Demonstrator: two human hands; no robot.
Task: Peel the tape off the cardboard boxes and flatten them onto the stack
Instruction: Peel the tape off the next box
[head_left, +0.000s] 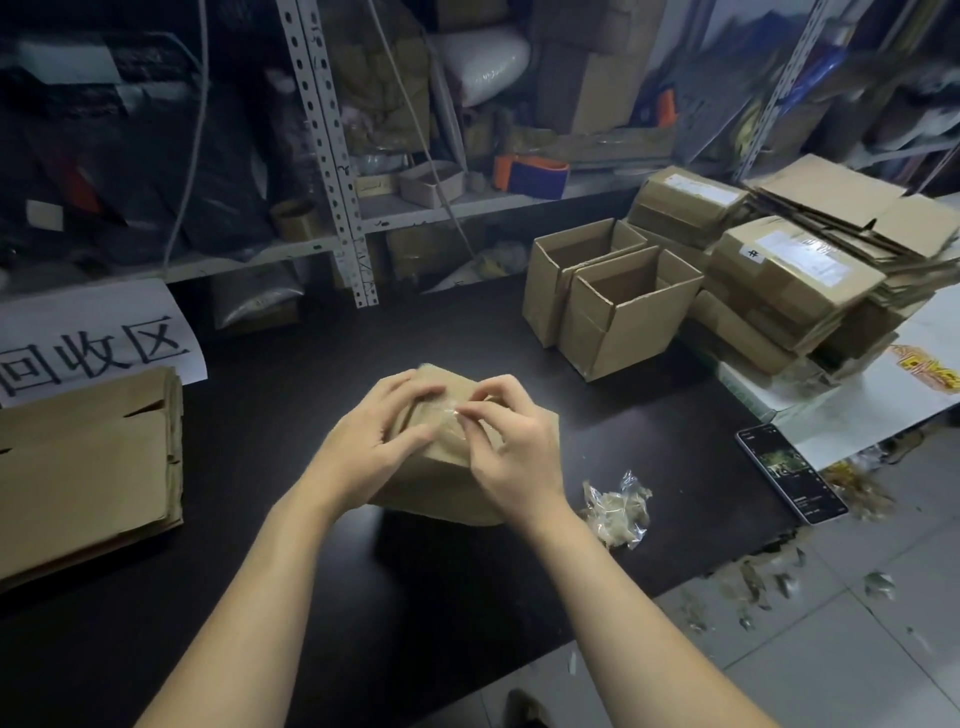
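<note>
The brown cardboard box (441, 483) sits mid-table (311, 358), tilted, its far corner pointing at the shelves; the hands hide its long axis. The left hand (374, 441) grips its left side with curled fingers; the right hand (514, 452) pinches a glossy clear tape (451, 413) on its top. The flat stack (88, 467) lies at the left, a crumpled tape wad (618, 512) at the right

The room is dim. The shelves (332, 156) at the back are dark and blurry. A pale shine lies on the black table (311, 338). The edges bend, and the top right is smeared.
</note>
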